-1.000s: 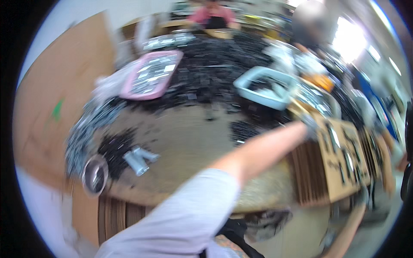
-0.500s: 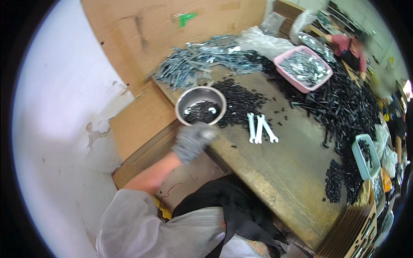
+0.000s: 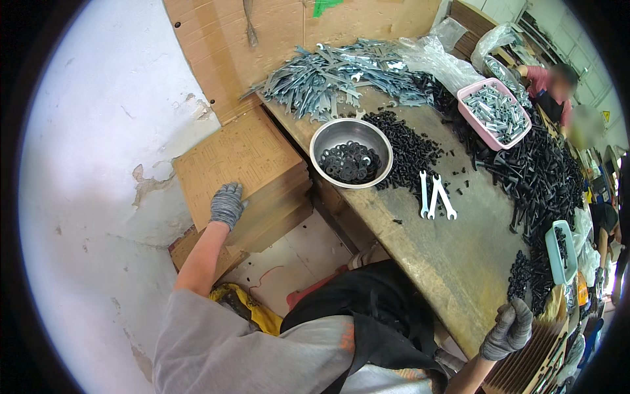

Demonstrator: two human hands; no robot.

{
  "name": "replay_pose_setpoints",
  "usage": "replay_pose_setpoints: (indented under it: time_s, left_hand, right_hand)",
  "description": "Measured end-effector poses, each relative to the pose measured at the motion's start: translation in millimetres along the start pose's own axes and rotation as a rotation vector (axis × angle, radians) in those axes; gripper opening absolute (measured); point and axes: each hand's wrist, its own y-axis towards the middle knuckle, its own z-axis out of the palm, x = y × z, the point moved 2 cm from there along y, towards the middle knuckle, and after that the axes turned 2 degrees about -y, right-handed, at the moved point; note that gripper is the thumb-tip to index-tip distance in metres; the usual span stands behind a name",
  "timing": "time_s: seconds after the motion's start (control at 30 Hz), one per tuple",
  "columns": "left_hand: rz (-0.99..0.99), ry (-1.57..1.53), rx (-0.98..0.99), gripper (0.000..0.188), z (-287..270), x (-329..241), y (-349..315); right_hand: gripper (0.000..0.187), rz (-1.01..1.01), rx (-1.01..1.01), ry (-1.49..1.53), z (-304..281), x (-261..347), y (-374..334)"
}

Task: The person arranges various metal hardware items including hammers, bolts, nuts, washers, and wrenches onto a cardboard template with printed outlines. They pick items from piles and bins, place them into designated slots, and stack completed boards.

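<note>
Though I cannot tell whether the left hand (image 3: 227, 205) on the left cardboard stack (image 3: 239, 151) or the curled right hand (image 3: 510, 330) grips anything, a hard pull could topple that stack or jolt the steel bowl (image 3: 346, 131) of black rings (image 3: 351, 164), with silvery bolts (image 3: 497, 113) in the far pink tub (image 3: 477, 130) and black parts (image 3: 561, 243) in the right blue tub (image 3: 553, 258).
</note>
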Motion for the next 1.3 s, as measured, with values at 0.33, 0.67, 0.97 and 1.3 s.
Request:
replay_pose_setpoints:
  time_s: [0.33,0.67,0.97,1.3]
  left_hand:
    - [0.15,0.052,-0.403,0.038,-49,7,0]
    - [0.173,0.135,-0.022,0.076,-54,-12,10]
    - [0.121,-0.087,0.164,0.085,-32,-13,26]
    - [0.398,0.217,-0.054,0.048,-16,-49,27]
  right_hand:
    - [0.017,0.083,0.016,0.016,-6,1,6]
    - [0.013,0.106,0.006,0.116,11,4,17]
    - [0.015,0.294,0.16,0.121,29,2,16]
    - [0.018,0.284,0.235,0.072,41,-3,20]
